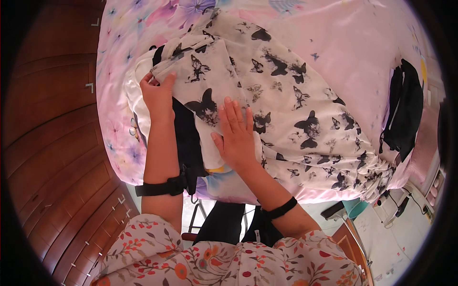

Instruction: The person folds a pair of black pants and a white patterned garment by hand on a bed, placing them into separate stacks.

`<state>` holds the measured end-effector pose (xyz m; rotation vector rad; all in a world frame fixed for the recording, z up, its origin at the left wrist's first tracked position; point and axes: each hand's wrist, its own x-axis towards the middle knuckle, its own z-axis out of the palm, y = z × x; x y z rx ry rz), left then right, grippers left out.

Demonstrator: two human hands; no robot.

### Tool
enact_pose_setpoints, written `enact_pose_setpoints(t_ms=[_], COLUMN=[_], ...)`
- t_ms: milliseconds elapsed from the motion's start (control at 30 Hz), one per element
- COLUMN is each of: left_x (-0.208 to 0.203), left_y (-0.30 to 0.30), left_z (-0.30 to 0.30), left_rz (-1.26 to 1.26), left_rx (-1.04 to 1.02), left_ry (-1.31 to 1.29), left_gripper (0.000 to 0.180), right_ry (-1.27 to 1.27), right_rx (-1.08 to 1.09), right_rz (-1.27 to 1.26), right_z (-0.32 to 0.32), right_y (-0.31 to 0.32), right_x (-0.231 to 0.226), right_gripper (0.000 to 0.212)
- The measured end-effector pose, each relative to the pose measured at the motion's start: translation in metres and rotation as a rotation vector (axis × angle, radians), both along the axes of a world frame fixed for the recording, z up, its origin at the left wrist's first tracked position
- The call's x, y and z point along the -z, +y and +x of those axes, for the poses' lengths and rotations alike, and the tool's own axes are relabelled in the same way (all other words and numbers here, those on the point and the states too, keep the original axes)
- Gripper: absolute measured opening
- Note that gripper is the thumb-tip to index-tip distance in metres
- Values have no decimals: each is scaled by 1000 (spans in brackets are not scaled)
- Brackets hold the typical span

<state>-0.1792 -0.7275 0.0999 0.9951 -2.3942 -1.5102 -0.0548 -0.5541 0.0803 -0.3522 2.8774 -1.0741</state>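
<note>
A white cloth with black butterfly prints (pixel 281 100) lies spread across the bed, gathered into a bunch at its far right end. At the cloth's left edge, my left hand (pixel 158 93) pinches a folded layer between thumb and fingers. My right hand (pixel 236 133) rests flat on the cloth, fingers stretched out. Beneath the folded part, a black cloth (pixel 187 138) shows near my left forearm. White fabric (pixel 135 88) lies to the left, partly under the printed cloth. What lies under the layers is hidden.
The bed has a pink flowered sheet (pixel 121 57). A black garment or bag (pixel 403 109) lies at its right side. Brown wooden cabinets (pixel 57 119) stand on the left. A teal bin (pixel 354 208) and cables (pixel 403 205) are beyond the near right edge.
</note>
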Motion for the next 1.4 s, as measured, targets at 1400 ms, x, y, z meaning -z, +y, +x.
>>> enact_pose_setpoints(t_ms=[1400], left_x=[29], left_y=[245], left_z=[209], left_rz=[15], left_rx=[1751], left_ry=[146], left_gripper=[30], right_ry=[-155], right_rx=[1095], right_rz=[-549], right_z=[77], right_y=[243], right_x=[12], right_gripper=[66])
